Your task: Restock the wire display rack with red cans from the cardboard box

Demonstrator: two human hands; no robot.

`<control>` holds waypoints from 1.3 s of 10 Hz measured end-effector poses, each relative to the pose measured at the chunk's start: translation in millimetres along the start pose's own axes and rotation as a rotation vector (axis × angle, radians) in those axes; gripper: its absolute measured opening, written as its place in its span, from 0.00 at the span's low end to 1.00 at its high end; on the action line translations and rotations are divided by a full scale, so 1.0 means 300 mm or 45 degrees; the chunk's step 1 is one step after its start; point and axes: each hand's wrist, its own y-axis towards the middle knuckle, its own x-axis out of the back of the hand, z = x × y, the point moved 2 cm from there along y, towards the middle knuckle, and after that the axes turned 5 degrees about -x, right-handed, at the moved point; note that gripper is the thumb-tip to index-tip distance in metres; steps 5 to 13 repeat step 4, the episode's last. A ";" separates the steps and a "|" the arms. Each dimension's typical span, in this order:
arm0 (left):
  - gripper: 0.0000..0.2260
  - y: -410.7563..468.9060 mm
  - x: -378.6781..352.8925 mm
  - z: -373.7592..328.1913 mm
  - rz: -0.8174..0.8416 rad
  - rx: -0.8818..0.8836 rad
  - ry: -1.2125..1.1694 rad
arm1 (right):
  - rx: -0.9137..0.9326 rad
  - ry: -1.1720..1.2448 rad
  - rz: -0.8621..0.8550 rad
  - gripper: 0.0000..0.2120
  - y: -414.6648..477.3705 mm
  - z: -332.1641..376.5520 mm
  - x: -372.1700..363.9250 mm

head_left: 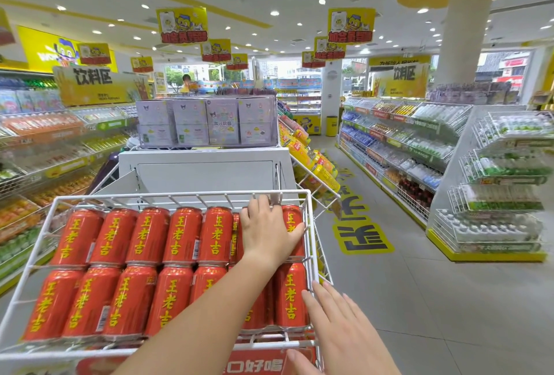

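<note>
A white wire display rack (183, 194) tilts toward me and holds two rows of red cans (150, 236) with yellow characters, lying side by side. My left hand (266, 233) reaches across to the top row near the right end. It lies flat over a can there, fingers fairly straight, thumb spread over the rightmost can (290, 221). The can under its palm is mostly hidden. My right hand (338, 323) is spread with straight fingers at the rack's right side, its fingertips at the wire rim beside the bottom row's last can (290, 296). No cardboard box is in view.
A red sign (254, 365) hangs below the rack's front. Behind the rack stands a white unit (204, 170) topped with pale purple boxes (207, 123). Drink shelves (404, 147) line both sides of a tiled aisle (419, 299) with a yellow floor sticker (362, 233).
</note>
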 end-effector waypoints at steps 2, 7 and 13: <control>0.34 -0.020 -0.039 0.020 -0.006 -0.124 0.037 | -0.040 -0.069 0.072 0.38 0.022 0.015 -0.021; 0.35 -0.075 -0.032 0.069 0.072 -0.276 0.004 | -0.004 -0.153 0.004 0.39 0.026 0.049 -0.035; 0.35 -0.075 -0.032 0.069 0.072 -0.276 0.004 | -0.004 -0.153 0.004 0.39 0.026 0.049 -0.035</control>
